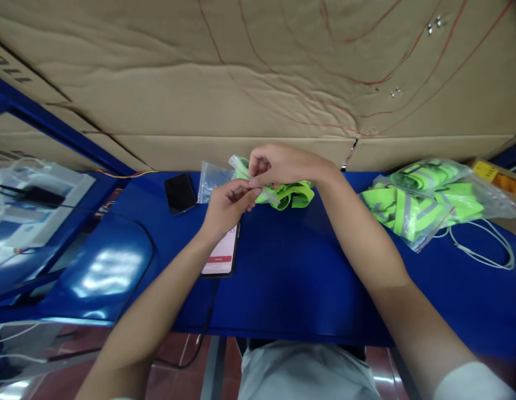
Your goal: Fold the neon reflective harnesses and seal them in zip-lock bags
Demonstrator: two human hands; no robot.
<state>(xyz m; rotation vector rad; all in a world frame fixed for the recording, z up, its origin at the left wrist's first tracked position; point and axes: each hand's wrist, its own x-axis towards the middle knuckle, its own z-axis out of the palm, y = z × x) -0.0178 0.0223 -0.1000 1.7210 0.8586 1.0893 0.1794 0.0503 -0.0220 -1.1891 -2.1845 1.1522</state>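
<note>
My left hand (228,204) and my right hand (278,165) meet over the far middle of the blue table (299,278). Both pinch a neon-green reflective strap (291,195) with grey bands, held partly inside a clear plastic bag (211,180). The left fingers are closed on the bag's edge from below. The right fingers curl over the strap from above. Most of the strap bunches on the table just right of the hands.
A lit phone (223,251) with a cable lies under my left wrist; a dark phone (180,193) lies farther left. Bagged green straps (424,200) and a white cable (482,244) sit at right. A cardboard wall (258,83) backs the table. A blue chair (103,266) stands left.
</note>
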